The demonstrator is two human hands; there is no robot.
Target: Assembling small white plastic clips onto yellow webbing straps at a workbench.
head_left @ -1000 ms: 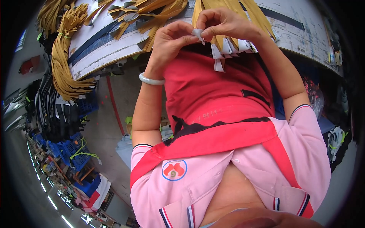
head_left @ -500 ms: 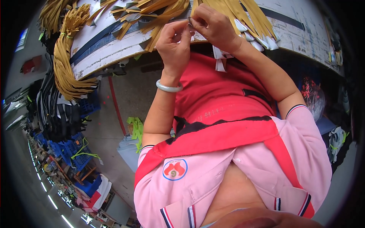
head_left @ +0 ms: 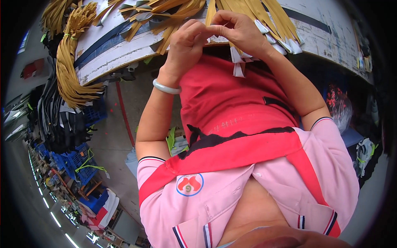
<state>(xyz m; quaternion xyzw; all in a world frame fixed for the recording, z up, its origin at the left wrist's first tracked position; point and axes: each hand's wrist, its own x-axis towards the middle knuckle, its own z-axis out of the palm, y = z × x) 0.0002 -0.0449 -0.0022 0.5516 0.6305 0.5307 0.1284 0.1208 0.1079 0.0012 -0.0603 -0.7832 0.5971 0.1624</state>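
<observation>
So the big change for us: a second ago we could clearly see a pale tab pinched between the fingertips, and now it's gone from sight behind the knuckles. Half a second back the wrists were up closer together; now the left hand [head_left: 187, 43] has swung back out to the left, while its fingertips meet the tips of the right hand [head_left: 247, 35] just over the near edge of the table [head_left: 343, 49].

Grip-wise, both hands look narrow, thumbs and fingers drawn in tight, but honestly we can't tell what's in there or how firmly. A mustard strip [head_left: 211, 11] comes down from the top edge right to where the fingers meet, so our guess is that its end is what's being worked, tab included. To us that reads as fine fingertip work in hand, and we can't call it done while the end stays hidden.

Around it, more mustard strips with white ends [head_left: 285, 27] lie by the right hand, and a couple of white ends [head_left: 238, 69] hang down in front of the red apron [head_left: 235, 97]. Grey-tipped strips [head_left: 169, 16] sit spread out beyond the left hand.
</observation>
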